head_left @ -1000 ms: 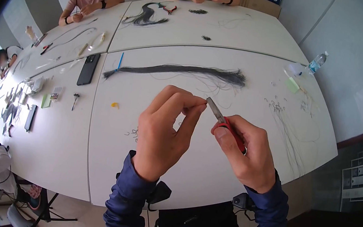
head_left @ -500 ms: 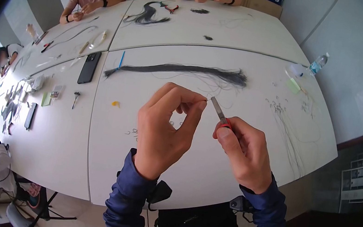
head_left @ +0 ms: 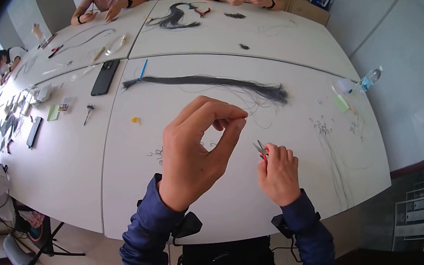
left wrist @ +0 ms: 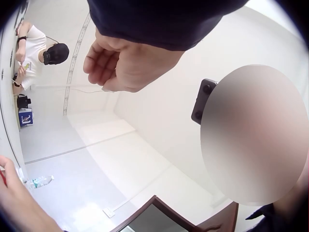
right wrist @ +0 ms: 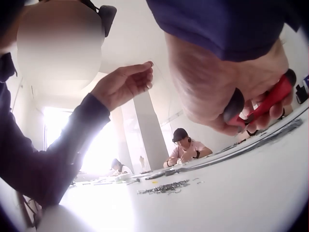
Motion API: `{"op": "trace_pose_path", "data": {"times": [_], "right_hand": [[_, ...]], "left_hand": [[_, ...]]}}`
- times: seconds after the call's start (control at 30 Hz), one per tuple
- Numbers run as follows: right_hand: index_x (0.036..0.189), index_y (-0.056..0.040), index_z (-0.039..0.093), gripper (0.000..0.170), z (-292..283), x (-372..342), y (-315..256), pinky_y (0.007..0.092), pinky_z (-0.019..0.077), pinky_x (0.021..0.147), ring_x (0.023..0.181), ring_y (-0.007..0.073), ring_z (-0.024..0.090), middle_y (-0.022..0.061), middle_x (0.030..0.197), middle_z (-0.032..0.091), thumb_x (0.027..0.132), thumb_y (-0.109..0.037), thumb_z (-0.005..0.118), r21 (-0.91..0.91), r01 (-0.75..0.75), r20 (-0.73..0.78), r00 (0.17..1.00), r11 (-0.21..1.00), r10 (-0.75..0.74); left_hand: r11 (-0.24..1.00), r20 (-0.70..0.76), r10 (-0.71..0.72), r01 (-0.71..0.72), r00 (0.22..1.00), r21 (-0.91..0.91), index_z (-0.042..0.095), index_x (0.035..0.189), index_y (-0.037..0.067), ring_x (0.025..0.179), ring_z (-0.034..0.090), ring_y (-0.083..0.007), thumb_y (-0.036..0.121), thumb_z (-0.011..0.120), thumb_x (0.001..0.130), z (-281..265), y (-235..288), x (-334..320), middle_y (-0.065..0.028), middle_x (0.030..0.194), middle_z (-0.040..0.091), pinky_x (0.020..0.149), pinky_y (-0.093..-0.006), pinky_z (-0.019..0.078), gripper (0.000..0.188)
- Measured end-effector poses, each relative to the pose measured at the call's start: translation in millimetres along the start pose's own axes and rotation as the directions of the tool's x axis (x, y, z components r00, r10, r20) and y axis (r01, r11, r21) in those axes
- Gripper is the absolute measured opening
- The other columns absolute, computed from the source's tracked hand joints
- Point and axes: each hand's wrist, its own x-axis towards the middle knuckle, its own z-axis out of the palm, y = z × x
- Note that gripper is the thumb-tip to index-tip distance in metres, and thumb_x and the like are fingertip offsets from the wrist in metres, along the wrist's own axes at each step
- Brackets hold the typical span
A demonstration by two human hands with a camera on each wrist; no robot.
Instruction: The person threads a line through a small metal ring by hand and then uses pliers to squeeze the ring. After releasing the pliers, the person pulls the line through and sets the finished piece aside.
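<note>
My left hand (head_left: pixel 196 149) is raised over the table, thumb and forefinger tips pinching the end of a thin strand (left wrist: pixel 83 91), which shows as a fine line in the left wrist view. Lower and to the right, my right hand (head_left: pixel 281 177) grips red-handled pliers (right wrist: pixel 271 101) with black handle ends. Their grey jaws are spread and point up and to the left in the head view, apart from the left hand. Beyond the hands lies a long bundle of dark strands (head_left: pixel 208 81) with a blue tie at its left end.
Small curled pieces (head_left: pixel 155 154) lie left of my left hand. Thin loose strands (head_left: pixel 334 160) spread at the right. A black phone (head_left: pixel 104 77), a yellow bit (head_left: pixel 136 120) and a water bottle (head_left: pixel 370 78) also stand or lie about. Other people sit around the table.
My right hand has drawn away from the left fingertips, down and to the right, turning back-up, and the pliers' jaws have spread. The left hand keeps its pinch almost in place.
</note>
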Motion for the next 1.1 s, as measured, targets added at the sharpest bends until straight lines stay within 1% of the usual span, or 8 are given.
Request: {"op": "trace_pose_path", "data": {"times": [0.1,0.3,0.43,0.6,0.67,0.73,0.87,1.1], "right_hand": [[0.118,-0.0049,0.053,0.036,15.7,-3.7,8.7,0.0465,0.0395,0.087,0.098,0.0311,0.053,0.0131,0.103,0.057,0.085,-0.015,0.063,-0.027,-0.038,0.016,0.999,0.999,0.038],[0.129,-0.004,0.052,0.051,19.1,-5.4,12.5,0.0469,0.0385,0.097,0.106,0.0337,0.052,0.0144,0.111,0.057,0.084,-0.022,0.068,-0.019,0.01,0.06,0.998,1.0,-0.009],[0.13,-0.0038,0.052,0.049,-1.8,10.5,3.4,0.0459,0.0372,0.102,0.112,0.032,0.05,0.0137,0.116,0.058,0.088,-0.024,0.069,0.219,0.091,-0.042,0.996,0.971,-0.084],[0.122,-0.0005,0.057,0.039,-76.4,39.6,-51.5,0.0373,0.045,0.097,0.111,0.0245,0.058,0.0134,0.112,0.064,0.094,-0.026,0.068,0.811,0.075,-0.069,0.997,0.58,-0.033],[0.112,0.0003,0.062,0.029,-84.1,43.0,-65.1,0.0338,0.0474,0.093,0.098,0.0169,0.064,0.0091,0.098,0.068,0.096,-0.023,0.066,0.93,-0.008,0.01,1.0,0.367,-0.003],[0.108,0.0008,0.063,0.025,-84.6,47.7,-71.4,0.0318,0.0476,0.093,0.094,0.0143,0.064,0.007,0.093,0.068,0.097,-0.022,0.065,0.981,-0.081,0.083,0.997,0.178,-0.002],[0.099,0.0025,0.064,0.02,-92.6,51.6,-71.6,0.0272,0.0486,0.084,0.086,0.0111,0.062,0.0054,0.087,0.067,0.098,-0.018,0.063,0.978,-0.145,0.139,0.989,0.148,0.045],[0.096,0.001,0.063,0.02,-92.2,52.6,-66.9,0.0253,0.0463,0.081,0.082,0.01,0.057,0.0035,0.085,0.063,0.097,-0.018,0.057,0.941,-0.307,0.307,0.952,-0.144,-0.026]], "left_hand": [[0.998,-0.058,0.028,-0.031,0.998,-0.051,0.071,0.091,-0.001,0.073,0.062,-0.0168,-0.006,0.072,0.082,2.7,-4.0,0.0,-0.0082,0.083,0.068,0.068,-0.0273,0.0498,0.011],[0.988,-0.025,-0.046,0.042,0.999,-0.151,0.07,0.09,-0.002,0.076,0.061,-0.0141,-0.006,0.072,0.08,-0.4,-3.2,-0.2,-0.0068,0.081,0.067,0.071,-0.0266,0.0493,0.011],[0.926,0.056,-0.19,0.198,0.98,-0.322,0.069,0.091,-0.004,0.076,0.062,-0.0128,-0.004,0.071,0.083,-2.6,-1.2,-0.7,-0.0056,0.083,0.068,0.071,-0.0253,0.0494,0.008],[0.64,0.299,-0.465,0.55,0.833,-0.537,0.069,0.094,-0.003,0.075,0.063,-0.0127,0.005,0.073,0.089,-6.6,0.4,2.8,-0.0067,0.085,0.07,0.07,-0.0246,0.0498,0.01],[0.595,0.331,-0.439,0.546,0.835,-0.589,0.069,0.097,-0.002,0.074,0.063,-0.0135,0.003,0.068,0.091,-2.4,-4.5,2.3,-0.0083,0.088,0.07,0.069,-0.0279,0.05,0.008],[0.572,0.349,-0.424,0.546,0.836,-0.613,0.069,0.098,-0.002,0.073,0.064,-0.014,0.002,0.066,0.093,0.4,-10.0,1.3,-0.0093,0.09,0.07,0.068,-0.0297,0.05,0.008],[0.567,0.357,-0.435,0.559,0.827,-0.605,0.069,0.099,-0.002,0.072,0.064,-0.0143,0.003,0.066,0.094,1.1,-12.8,0.1,-0.0096,0.09,0.07,0.067,-0.0297,0.0497,0.007],[0.537,0.395,-0.417,0.573,0.818,-0.619,0.069,0.099,-0.002,0.072,0.065,-0.0165,0.005,0.064,0.095,4.3,-8.2,0.1,-0.0096,0.086,0.069,0.067,-0.03,0.0499,0.009]]}}
